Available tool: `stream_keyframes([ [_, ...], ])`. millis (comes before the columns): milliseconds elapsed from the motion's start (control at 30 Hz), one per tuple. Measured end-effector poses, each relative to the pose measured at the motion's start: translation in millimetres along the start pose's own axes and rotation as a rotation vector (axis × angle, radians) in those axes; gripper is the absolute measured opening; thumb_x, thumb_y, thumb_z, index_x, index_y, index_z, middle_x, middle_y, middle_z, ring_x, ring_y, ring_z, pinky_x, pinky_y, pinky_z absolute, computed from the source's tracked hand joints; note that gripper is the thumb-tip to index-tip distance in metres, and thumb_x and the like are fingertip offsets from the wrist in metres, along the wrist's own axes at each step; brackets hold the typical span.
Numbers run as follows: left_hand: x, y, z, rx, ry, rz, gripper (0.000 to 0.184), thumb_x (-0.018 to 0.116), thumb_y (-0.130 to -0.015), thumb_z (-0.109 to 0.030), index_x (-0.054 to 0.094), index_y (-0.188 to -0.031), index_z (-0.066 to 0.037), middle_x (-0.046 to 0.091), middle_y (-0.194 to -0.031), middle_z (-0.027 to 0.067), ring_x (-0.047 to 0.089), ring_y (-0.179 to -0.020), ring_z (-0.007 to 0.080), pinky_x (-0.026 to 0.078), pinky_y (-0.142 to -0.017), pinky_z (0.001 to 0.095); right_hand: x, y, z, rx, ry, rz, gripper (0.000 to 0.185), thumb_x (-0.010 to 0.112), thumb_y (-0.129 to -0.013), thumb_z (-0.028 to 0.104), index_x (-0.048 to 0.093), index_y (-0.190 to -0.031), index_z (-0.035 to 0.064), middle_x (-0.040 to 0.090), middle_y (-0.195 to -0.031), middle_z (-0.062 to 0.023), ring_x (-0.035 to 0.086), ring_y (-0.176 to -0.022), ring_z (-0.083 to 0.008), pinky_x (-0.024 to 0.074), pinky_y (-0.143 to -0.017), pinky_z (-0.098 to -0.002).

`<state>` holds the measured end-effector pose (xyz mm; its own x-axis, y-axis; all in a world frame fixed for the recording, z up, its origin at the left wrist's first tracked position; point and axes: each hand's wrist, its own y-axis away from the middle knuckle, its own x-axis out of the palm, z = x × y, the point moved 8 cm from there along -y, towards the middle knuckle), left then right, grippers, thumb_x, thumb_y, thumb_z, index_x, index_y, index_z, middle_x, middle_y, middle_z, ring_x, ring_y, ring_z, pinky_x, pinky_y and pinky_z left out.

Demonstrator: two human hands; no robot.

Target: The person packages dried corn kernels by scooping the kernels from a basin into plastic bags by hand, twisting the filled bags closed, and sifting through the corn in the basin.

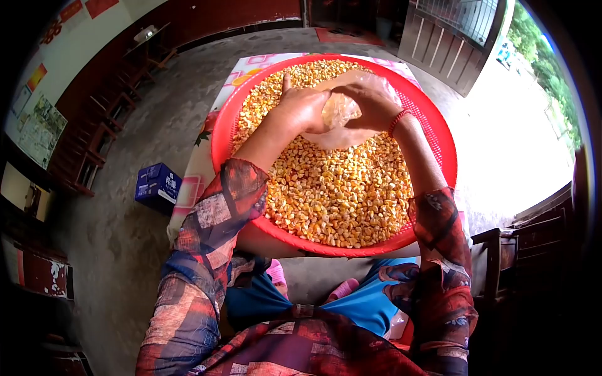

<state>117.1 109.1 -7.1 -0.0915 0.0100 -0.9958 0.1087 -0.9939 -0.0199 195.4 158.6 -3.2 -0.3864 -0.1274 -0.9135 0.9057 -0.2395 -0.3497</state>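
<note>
A clear plastic bag (340, 113) is stretched between my two hands, over a wide red plastic basket (221, 138) filled with yellow corn kernels (338, 194). My left hand (302, 108) grips the bag's left side, with one finger pointing up and away. On the opposite side my right hand (375, 103), a red bracelet at its wrist, has its fingers curled round the bag's edge. Part of the film spreads out behind and below both hands, above the kernels. Whether anything lies inside the bag, I cannot make out.
The basket rests on a table with a patterned cloth (199, 164). A blue box (158, 185) stands on the floor to the left. Wooden chairs (113, 113) line the left wall. Bright daylight enters through an open door (448, 47) on the right.
</note>
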Motion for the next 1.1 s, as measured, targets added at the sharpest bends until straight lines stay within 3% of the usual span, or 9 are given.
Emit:
stream_keyframes([
  [133, 6.6, -2.9, 23.2, -0.055, 0.051, -0.027, 0.082, 0.069, -0.055, -0.046, 0.041, -0.126, -0.018, 0.060, -0.100, 0.0100, 0.053, -0.101, 0.0264, 0.011, -0.098, 0.0589, 38.0, 13.7, -31.5, 0.166, 0.173, 0.425, 0.058, 0.072, -0.058, 0.024, 0.054, -0.111, 0.0081, 0.057, -0.104, -0.0158, 0.053, -0.100, -0.0282, 0.0401, -0.087, -0.0360],
  [333, -20.6, -2.1, 21.3, -0.022, 0.209, -0.349, 0.037, 0.069, -0.065, -0.030, 0.063, -0.099, -0.016, 0.064, -0.079, 0.0084, 0.060, -0.083, 0.0232, 0.033, -0.089, 0.0459, -7.7, -4.4, -3.6, 0.211, -0.263, 0.098, 0.029, 0.064, -0.068, 0.020, 0.061, -0.096, 0.0145, 0.062, -0.096, -0.0072, 0.059, -0.085, -0.0233, 0.0470, -0.072, -0.0323],
  [400, -35.6, 4.7, -0.5, 0.193, 0.430, -0.479, 0.023, 0.067, -0.069, -0.015, 0.065, -0.091, -0.010, 0.064, -0.074, 0.0094, 0.062, -0.067, 0.0223, 0.048, -0.064, 0.0301, -18.7, -5.1, 2.8, 0.194, -0.092, -0.028, 0.019, 0.061, -0.072, 0.018, 0.062, -0.090, 0.0160, 0.063, -0.089, -0.0040, 0.060, -0.079, -0.0215, 0.0475, -0.066, -0.0317],
  [500, -2.3, -4.6, -10.9, 0.221, 0.491, -0.156, 0.018, 0.064, -0.069, -0.013, 0.066, -0.087, -0.008, 0.064, -0.079, 0.0112, 0.062, -0.072, 0.0215, 0.048, -0.068, 0.0299, -11.8, -4.0, -19.1, 0.052, 0.110, -0.134, 0.020, 0.064, -0.066, 0.012, 0.059, -0.085, 0.0087, 0.059, -0.082, -0.0080, 0.057, -0.083, -0.0230, 0.0445, -0.074, -0.0351],
  [600, 18.6, -4.3, -12.0, 0.324, 0.418, 0.038, 0.019, 0.062, -0.067, -0.013, 0.066, -0.085, -0.008, 0.065, -0.081, 0.0105, 0.062, -0.074, 0.0210, 0.047, -0.070, 0.0297, 28.0, 11.7, -51.9, 0.160, 0.193, 0.211, 0.034, 0.065, -0.064, 0.010, 0.058, -0.097, 0.0066, 0.059, -0.094, -0.0125, 0.054, -0.093, -0.0266, 0.0422, -0.082, -0.0335],
  [700, 17.1, -3.6, 9.4, 0.089, 0.217, 0.147, 0.025, 0.065, -0.064, -0.025, 0.067, -0.081, -0.008, 0.065, -0.080, 0.0101, 0.061, -0.075, 0.0206, 0.046, -0.071, 0.0313, 25.5, 13.0, -58.3, 0.203, 0.092, 0.184, 0.037, 0.065, -0.064, 0.010, 0.057, -0.100, 0.0057, 0.059, -0.098, -0.0133, 0.054, -0.095, -0.0269, 0.0419, -0.085, -0.0337],
  [800, 7.2, -0.1, 24.3, -0.032, 0.275, 0.063, 0.026, 0.067, -0.063, -0.028, 0.067, -0.080, -0.008, 0.065, -0.078, 0.0100, 0.061, -0.073, 0.0207, 0.046, -0.070, 0.0323, -5.5, -0.6, -22.4, 0.077, -0.085, -0.049, 0.023, 0.062, -0.069, 0.006, 0.061, -0.092, 0.0063, 0.062, -0.089, -0.0102, 0.059, -0.081, -0.0218, 0.0475, -0.072, -0.0307],
  [967, -5.4, -13.3, 10.0, 0.244, 0.581, -0.286, 0.016, 0.063, -0.070, -0.013, 0.066, -0.085, -0.006, 0.065, -0.079, 0.0105, 0.062, -0.071, 0.0201, 0.048, -0.068, 0.0280, 27.2, -2.5, 9.7, -0.080, -0.207, 0.299, 0.012, 0.055, -0.077, 0.012, 0.064, -0.084, 0.0067, 0.064, -0.079, -0.0060, 0.060, -0.075, -0.0155, 0.0467, -0.069, -0.0281],
  [1100, 27.0, -12.8, 0.9, 0.220, 0.313, 0.045, 0.048, 0.068, -0.066, -0.022, 0.055, -0.112, -0.018, 0.059, -0.105, 0.0108, 0.055, -0.097, 0.0222, 0.039, -0.087, 0.0329, 29.2, 5.1, 22.7, -0.035, -0.185, 0.480, 0.014, 0.055, -0.077, 0.016, 0.066, -0.083, 0.0092, 0.065, -0.079, -0.0055, 0.060, -0.073, -0.0146, 0.0465, -0.069, -0.0272],
])
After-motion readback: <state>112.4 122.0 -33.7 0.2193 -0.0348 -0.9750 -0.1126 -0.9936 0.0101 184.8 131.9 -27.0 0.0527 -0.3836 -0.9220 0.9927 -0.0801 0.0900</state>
